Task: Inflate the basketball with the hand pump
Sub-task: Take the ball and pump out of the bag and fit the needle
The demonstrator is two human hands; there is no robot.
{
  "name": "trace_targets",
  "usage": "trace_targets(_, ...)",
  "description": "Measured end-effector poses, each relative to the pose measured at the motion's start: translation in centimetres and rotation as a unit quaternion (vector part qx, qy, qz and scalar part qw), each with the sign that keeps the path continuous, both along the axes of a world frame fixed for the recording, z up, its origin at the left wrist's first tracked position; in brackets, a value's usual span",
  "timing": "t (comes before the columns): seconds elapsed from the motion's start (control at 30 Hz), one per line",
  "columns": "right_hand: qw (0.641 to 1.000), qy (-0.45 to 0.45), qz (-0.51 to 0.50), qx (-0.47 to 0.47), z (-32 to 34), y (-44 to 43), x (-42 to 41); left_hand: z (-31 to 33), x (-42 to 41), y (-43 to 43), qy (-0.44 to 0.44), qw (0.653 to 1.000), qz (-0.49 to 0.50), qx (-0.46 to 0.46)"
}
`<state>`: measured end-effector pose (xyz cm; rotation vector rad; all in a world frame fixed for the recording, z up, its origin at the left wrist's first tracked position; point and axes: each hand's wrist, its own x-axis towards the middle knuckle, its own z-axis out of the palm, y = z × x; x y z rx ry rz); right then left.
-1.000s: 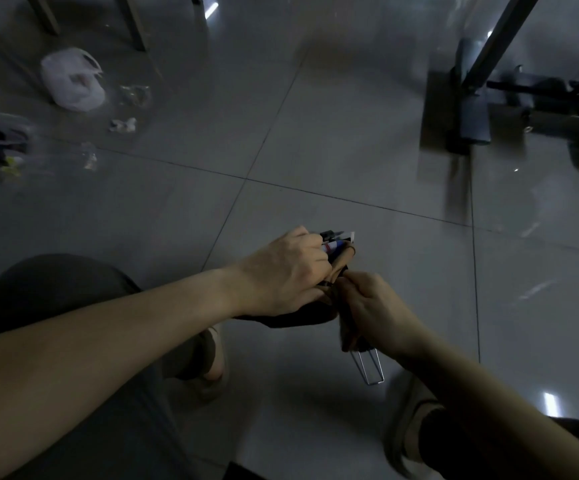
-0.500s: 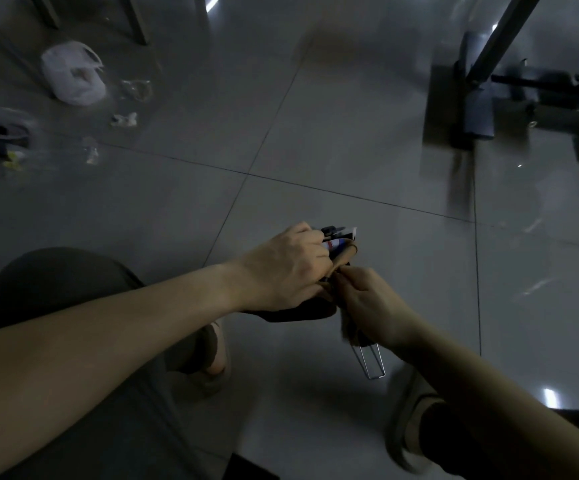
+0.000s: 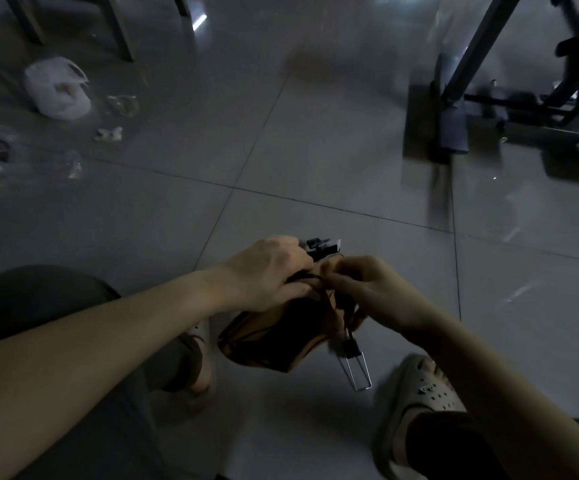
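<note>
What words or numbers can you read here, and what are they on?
None can be read.
Pump: a pale patch near its top, perhaps a label, too dark and blurred to read.
Basketball: no lettering that shows.
White bag: no lettering that shows.

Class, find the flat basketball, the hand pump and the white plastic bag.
flat basketball (image 3: 276, 337), head view: middle of its sagging skin
hand pump (image 3: 320, 247), head view: its black top end
white plastic bag (image 3: 57, 95), head view: its crumpled middle

No lettering, brand, number or sign can be read on anything in the dim, blurred view of the floor (image 3: 316, 150).
</note>
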<state>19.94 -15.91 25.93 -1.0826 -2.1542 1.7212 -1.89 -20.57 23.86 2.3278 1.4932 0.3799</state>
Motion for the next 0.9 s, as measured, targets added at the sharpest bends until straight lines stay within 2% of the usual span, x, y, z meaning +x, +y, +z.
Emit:
trace_targets(0.07, 0.994, -0.027, 0.031, 0.098, 0.0, -0.2, -0.3, 0.0, 0.2, 0.2, 0.017, 1.0, 0.001, -0.006)
trace_targets(0.13, 0.987, -0.054, 0.035, 0.145, 0.0, -0.2, -0.4, -0.2, 0.2, 0.3, 0.029, 1.0, -0.001, -0.004)
trace_targets(0.5, 0.972, -0.072, -0.008, 0.222, -0.2, 0.1, -1.1, 0.2, 0.8, 0.4, 0.024, 0.999, 0.001, 0.035)
trace_targets(0.77, 0.983, -0.08, -0.014, 0.167, -0.5, -0.1, -1.9, 0.6, 0.7, 0.3, 0.071, 0.991, -0.04, 0.105)
trace_targets(0.9, 0.995, -0.077, -0.033, 0.059, -0.2, -0.1, -2.2, 0.5, 0.8, -0.1, 0.12, 0.982, -0.051, 0.139)
